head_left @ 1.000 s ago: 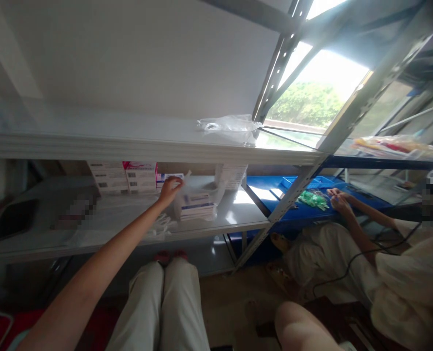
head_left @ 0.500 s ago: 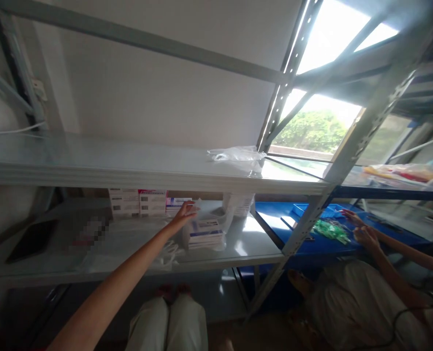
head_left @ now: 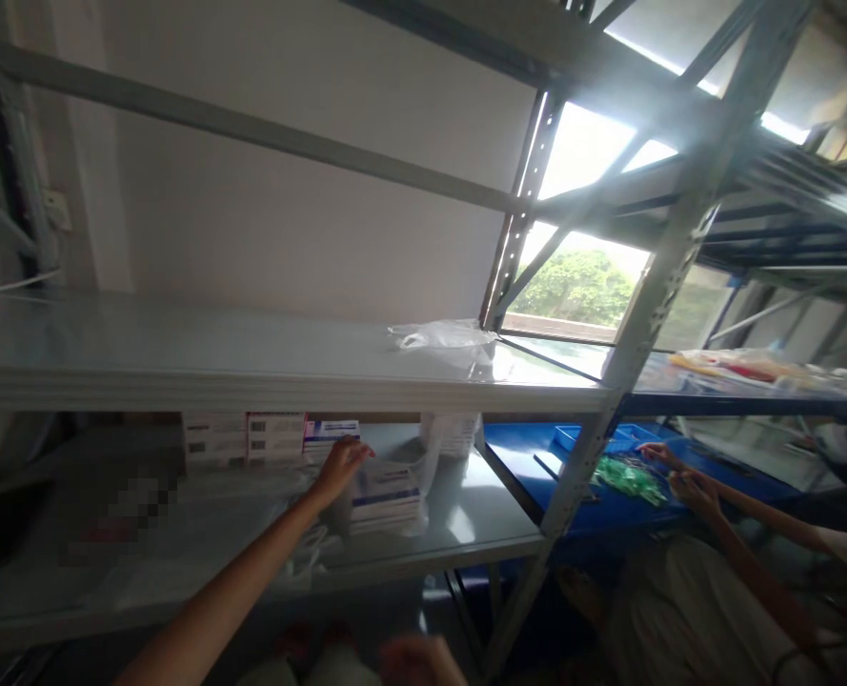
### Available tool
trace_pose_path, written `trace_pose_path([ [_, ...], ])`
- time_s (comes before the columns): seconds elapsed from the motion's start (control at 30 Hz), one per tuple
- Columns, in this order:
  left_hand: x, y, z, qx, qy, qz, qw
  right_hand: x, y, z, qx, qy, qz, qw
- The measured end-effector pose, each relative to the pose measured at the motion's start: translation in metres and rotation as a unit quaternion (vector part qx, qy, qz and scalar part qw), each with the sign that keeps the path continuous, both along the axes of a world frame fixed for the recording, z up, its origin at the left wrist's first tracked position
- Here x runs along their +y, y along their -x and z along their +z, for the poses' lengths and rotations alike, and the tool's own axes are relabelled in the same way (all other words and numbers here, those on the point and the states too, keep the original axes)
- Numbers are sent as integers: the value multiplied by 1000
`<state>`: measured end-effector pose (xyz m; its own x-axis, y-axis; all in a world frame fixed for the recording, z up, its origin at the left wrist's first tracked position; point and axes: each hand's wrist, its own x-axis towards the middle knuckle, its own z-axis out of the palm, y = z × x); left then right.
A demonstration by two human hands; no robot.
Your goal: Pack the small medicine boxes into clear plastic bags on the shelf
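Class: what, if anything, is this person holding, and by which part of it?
Cannot be told: the left grip is by the bagged boxes, its hold unclear; the right grip is blurred.

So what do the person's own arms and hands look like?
The left forearm is bare, no sleeve or watch, and the left hand ungloved. The right hand, blurred at the bottom edge, also looks ungloved; finer details can't be told.

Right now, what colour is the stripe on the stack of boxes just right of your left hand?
Blue, across the white boxes; the head view shows it.
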<state>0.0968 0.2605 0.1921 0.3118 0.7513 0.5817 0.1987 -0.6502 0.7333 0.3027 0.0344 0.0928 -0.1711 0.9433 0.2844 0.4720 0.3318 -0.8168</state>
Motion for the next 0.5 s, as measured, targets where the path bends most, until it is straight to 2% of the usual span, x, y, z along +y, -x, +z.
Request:
trace_pose_path([
  [0.03, 2, -1, -1, -10, 3, 6, 1000, 11, -9, 6, 17, -12, -19, 1000],
  [0.07, 3, -1, -2, -26, 12, 15, 999, 26, -20, 14, 63, -45, -72, 994],
  [0.13, 6, -3, -3, -61, 43, 24, 997, 66, -40, 32, 104, -135, -232, 958],
  [0.17, 6, -4, -4, -78, 62, 20, 995, 91, -48, 39, 89, -174, -282, 939],
  [0.2, 7, -6, -5, -95, 82, 6, 992, 116, -53, 44, 57, -190, -299, 934],
  [0.23, 8, -7, -5, -111, 103, -18, 988, 141, -56, 47, 25, -190, -302, 934],
  [0.33, 10, -13, -7, -143, 166, -90, 972, 201, -50, 49, -33, -125, -273, 953],
  [0.4, 13, -17, -6, -140, 186, -94, 968, 222, -40, 50, -21, -106, -251, 962],
  [0.5, 18, -24, -3, -130, 188, -69, 971, 234, -27, 57, 16, -105, -154, 982],
])
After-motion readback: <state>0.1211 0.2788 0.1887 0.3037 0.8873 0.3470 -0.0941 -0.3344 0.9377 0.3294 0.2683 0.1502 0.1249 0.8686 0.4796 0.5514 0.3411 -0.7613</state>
